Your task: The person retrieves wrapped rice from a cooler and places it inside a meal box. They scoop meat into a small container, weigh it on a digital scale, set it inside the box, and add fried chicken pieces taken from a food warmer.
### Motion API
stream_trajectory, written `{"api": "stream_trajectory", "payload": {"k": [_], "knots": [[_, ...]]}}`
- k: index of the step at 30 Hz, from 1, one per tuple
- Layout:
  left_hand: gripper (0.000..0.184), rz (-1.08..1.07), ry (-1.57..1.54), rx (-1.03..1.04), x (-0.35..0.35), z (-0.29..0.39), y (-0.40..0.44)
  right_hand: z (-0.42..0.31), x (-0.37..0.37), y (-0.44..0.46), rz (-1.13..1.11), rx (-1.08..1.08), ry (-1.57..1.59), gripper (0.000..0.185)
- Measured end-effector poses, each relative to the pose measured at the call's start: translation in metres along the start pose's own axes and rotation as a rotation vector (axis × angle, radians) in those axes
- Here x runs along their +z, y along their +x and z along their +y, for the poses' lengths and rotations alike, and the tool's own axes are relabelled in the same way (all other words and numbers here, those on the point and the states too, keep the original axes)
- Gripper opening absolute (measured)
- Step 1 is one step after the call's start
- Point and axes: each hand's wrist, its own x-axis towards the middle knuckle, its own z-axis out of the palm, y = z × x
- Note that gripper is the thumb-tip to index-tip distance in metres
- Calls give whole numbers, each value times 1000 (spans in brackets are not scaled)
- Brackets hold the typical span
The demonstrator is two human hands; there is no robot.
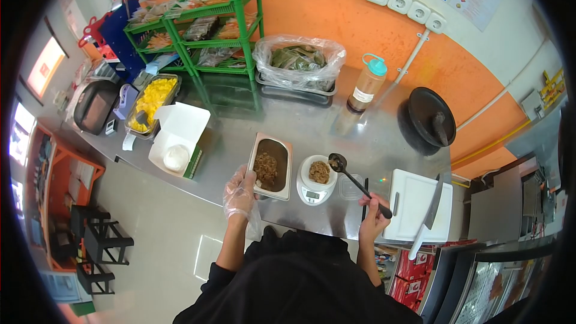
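My left hand [239,191], in a clear plastic glove, is closed on the left edge of a metal food pan [287,171]. Brown shredded food [265,169] lies in that pan. My right hand [373,219], without a visible glove, grips the handle of a black spoon [357,185]. The spoon's bowl is at the right rim of a white kitchen scale [312,197]. On the scale sits a portion of brown food [319,172]; any dish under it is hard to make out. A clear plastic container or lid [351,188] lies just right of the scale.
A knife [433,207] rests on a white cutting board [414,189] at right. Behind stand a black mortar [420,111], a bottle [365,87], bagged leaves [298,59] and a green rack [215,9]. At left are an opened box [186,126] and a yellow-food tray [153,99].
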Motion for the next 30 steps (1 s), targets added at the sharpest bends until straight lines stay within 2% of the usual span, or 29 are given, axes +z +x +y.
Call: {"api": "stream_trajectory", "payload": {"k": [2,5,9,14,17,21,23,27,30], "knots": [[35,-20,-18,7,0,2,-1,-8,0,-3,-52,-77,-42,12],[34,-12,-36,17,1,3,-2,-10,-2,-6,-310,-308,-277,16],[34,4,-29,6,1,1,-2,-3,-3,-8,-315,-266,-269,15],[35,22,-14,-16,2,9,-8,-1,-1,-9,-128,-79,-97,14],[36,-4,-40,-11,0,8,-6,-3,2,-8,-58,-45,-37,15],[37,-32,-9,4,0,4,-5,-6,-1,-8,-61,-71,-74,16],[39,-19,-20,-7,1,1,-5,-10,0,-9,-128,-158,-133,14],[42,-53,-16,11,-1,-1,-4,-10,3,-12,-189,-167,-171,12],[42,-43,-32,10,0,-3,-3,-6,2,-11,-271,-293,-246,14]]}}
